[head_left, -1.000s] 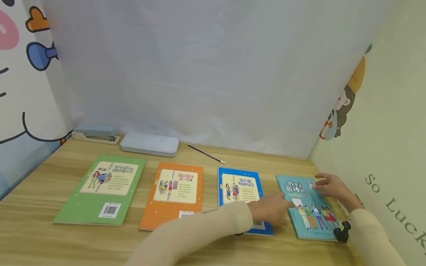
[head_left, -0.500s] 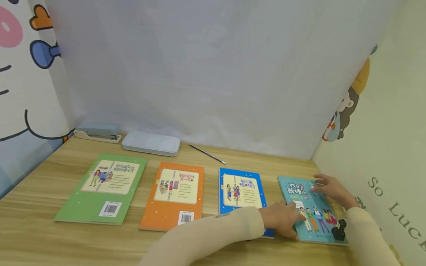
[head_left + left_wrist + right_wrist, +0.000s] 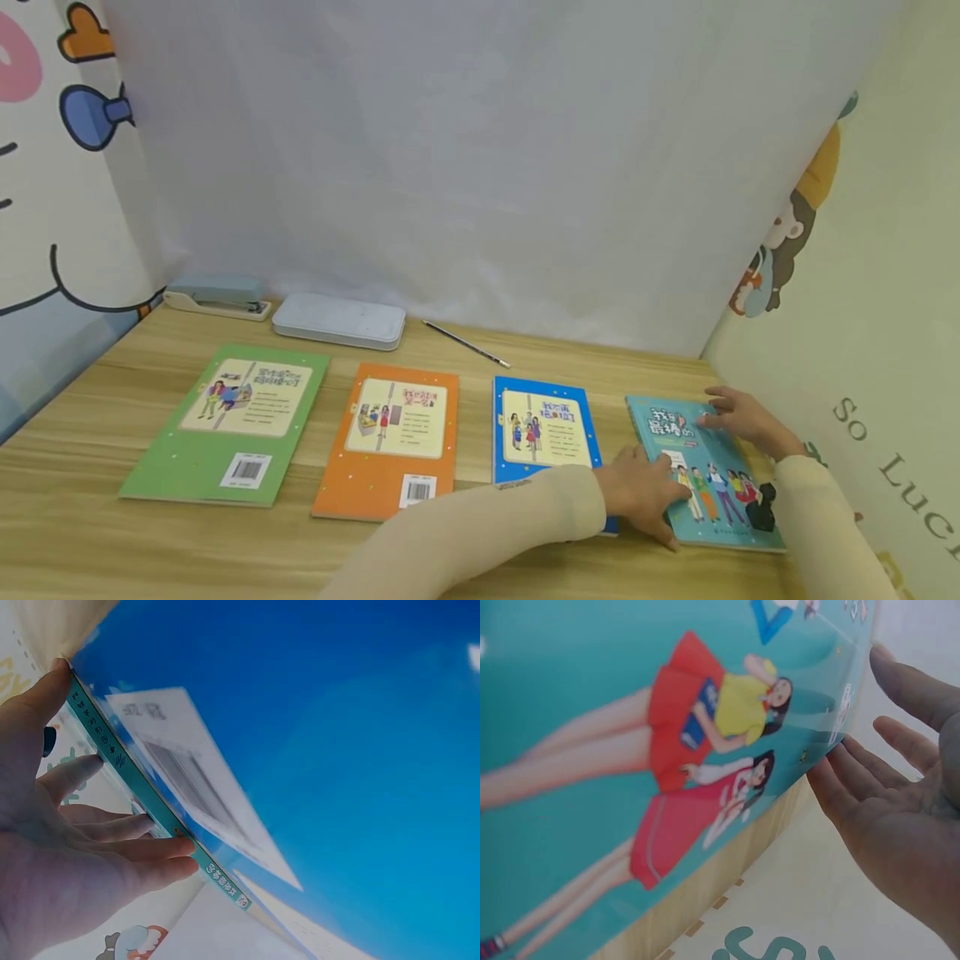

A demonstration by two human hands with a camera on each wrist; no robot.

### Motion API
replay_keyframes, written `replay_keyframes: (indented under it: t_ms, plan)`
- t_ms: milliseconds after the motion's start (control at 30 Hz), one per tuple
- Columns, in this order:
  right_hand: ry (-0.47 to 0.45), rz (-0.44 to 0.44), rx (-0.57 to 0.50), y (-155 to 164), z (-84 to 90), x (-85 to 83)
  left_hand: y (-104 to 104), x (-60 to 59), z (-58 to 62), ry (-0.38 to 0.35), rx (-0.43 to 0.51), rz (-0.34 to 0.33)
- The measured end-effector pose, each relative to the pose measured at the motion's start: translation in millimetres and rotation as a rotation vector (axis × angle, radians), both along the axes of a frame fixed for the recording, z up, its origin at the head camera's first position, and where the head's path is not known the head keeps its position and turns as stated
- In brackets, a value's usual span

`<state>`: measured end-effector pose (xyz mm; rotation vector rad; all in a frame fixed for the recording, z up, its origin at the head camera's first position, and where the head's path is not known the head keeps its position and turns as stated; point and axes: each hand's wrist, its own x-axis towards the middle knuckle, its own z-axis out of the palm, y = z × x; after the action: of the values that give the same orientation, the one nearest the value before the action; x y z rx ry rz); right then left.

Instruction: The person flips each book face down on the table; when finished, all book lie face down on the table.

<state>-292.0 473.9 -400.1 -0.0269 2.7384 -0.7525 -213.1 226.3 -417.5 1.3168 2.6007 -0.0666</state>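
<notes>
A teal book (image 3: 723, 454) lies front cover up at the right end of the table, with cartoon people on it. My left hand (image 3: 643, 492) is at its left edge. The left wrist view shows the fingers (image 3: 166, 870) spread and fairly straight against the teal spine (image 3: 135, 784), the thumb near one end. From the far right side my right hand (image 3: 750, 423) touches the book's edge and cover, its fingers extended. Left of it lies a blue book (image 3: 543, 400), partly hidden by my left sleeve (image 3: 480, 529).
An orange book (image 3: 341, 492) and a green book (image 3: 191, 471) lie further left, barcodes showing. Along the back are a stapler (image 3: 217, 293), a pale flat case (image 3: 337, 321) and a pencil (image 3: 465, 343). A wall (image 3: 892, 333) borders the table's right side.
My left hand has moved right and nearer, from above the gap between the blue and teal books to the teal book's left edge. My right hand has stayed at its far edge.
</notes>
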Motion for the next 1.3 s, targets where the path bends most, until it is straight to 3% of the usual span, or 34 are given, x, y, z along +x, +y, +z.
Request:
replay_keyframes:
  t_ms: [367, 800, 967, 1167, 1300]
  plan:
    - [0.032, -0.008, -0.02, -0.6, -3.1, -2.0, 5.8, 0.0, 2.4, 0.015, -0.039, -0.012]
    - [0.051, -0.1, -0.065, -3.9, -4.5, -5.5, 7.2, -1.1, 0.7, 0.019, -0.035, -0.015]
    - [0.037, -0.097, -0.128, -4.6, -8.1, -6.6, 5.3, -0.1, 0.6, 0.004, -0.019, -0.016]
    - [0.039, -0.15, -0.235, -2.8, -5.4, -7.0, 5.9, -0.7, 1.7, 0.015, -0.018, -0.014]
    - [0.012, -0.176, -0.25, 2.8, -4.2, -6.5, 6.9, -1.4, 1.7, 0.014, -0.025, -0.015]
